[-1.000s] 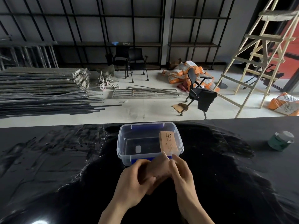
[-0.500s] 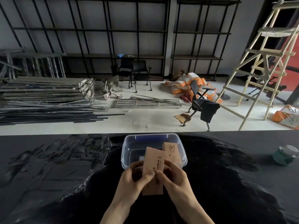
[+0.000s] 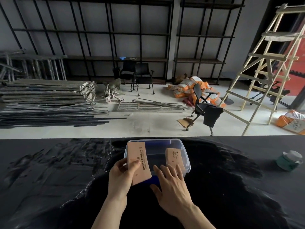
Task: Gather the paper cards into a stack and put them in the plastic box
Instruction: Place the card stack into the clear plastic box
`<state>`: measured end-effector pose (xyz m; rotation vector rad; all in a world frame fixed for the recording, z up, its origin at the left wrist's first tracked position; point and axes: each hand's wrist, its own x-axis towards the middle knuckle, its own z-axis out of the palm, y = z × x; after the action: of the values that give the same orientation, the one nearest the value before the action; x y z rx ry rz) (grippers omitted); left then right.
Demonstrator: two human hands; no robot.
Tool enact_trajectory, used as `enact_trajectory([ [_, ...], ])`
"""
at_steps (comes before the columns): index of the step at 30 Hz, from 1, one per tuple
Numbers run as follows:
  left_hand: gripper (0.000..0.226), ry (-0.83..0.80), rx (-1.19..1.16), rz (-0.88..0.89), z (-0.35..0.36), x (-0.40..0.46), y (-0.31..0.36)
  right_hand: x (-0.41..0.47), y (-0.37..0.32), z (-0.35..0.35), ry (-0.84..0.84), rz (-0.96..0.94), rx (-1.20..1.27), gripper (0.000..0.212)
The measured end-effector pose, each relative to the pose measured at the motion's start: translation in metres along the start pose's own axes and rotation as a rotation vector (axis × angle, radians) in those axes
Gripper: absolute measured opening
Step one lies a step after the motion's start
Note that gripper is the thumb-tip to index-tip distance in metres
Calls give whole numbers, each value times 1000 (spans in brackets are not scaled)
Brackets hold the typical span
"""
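The left hand (image 3: 123, 175) grips the stack of cards (image 3: 138, 162) over the near-left of the box (image 3: 185, 156) at the surface's far edge, right hand (image 3: 171, 180) open; best lower it flat beside the cards (image 3: 173, 157) inside

- Two hands: the left hand (image 3: 122, 176) and the right hand (image 3: 171, 182), low in the centre of the frame.
- Two card stacks: one stack (image 3: 138, 161) centre left, a second stack (image 3: 174, 157) just right of centre.
- One box (image 3: 185, 152), centre.
- One can (image 3: 289, 161), right edge.
- One ladder (image 3: 270, 66), upper right.
- Three chairs: two chairs (image 3: 135, 73) upper centre, one swivel chair (image 3: 204, 106) right of centre.
- One table (image 3: 49, 179).
- Sacks (image 3: 186, 88) in a heap, too jumbled to count; one more sack (image 3: 292, 121) at the right edge.
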<state>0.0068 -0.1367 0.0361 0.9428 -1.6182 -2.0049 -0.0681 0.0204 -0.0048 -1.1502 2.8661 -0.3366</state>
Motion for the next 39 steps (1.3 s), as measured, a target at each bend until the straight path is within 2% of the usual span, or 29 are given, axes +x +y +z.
enact_trajectory([
  [8,36,-18,97,1,12,4,2,-41,-7,15,38,-35,-72,71],
  [10,32,-18,139,-13,17,6,1,-51,-8,16,123,-95,-38,67],
  [12,26,-20,181,-43,23,9,-2,-58,-2,8,293,-118,98,57],
  [14,28,-28,222,-91,30,15,-6,-60,19,-6,483,10,213,51],
  [16,36,-42,275,-167,37,21,-12,-58,51,-14,545,200,203,55],
  [18,44,-55,330,-217,45,27,-20,-54,88,-6,465,363,112,66],
  [20,53,-66,398,-242,52,32,-28,-53,119,12,284,482,51,79],
  [22,56,-63,483,-255,57,36,-31,-56,139,34,112,535,-16,92],
  [25,62,-83,557,-277,63,40,-33,-59,145,46,-27,575,-70,94],
  [29,74,-101,666,-337,68,44,-37,-58,143,48,-23,592,-103,89],
  [33,77,-207,808,-373,77,43,-34,-57,146,52,-26,593,-106,85],
  [37,70,-249,1146,-266,79,45,-35,-57,147,54,-2,590,-98,89],
  [39,63,-256,1239,-219,78,45,-35,-57,147,55,-1,589,-97,91],
])
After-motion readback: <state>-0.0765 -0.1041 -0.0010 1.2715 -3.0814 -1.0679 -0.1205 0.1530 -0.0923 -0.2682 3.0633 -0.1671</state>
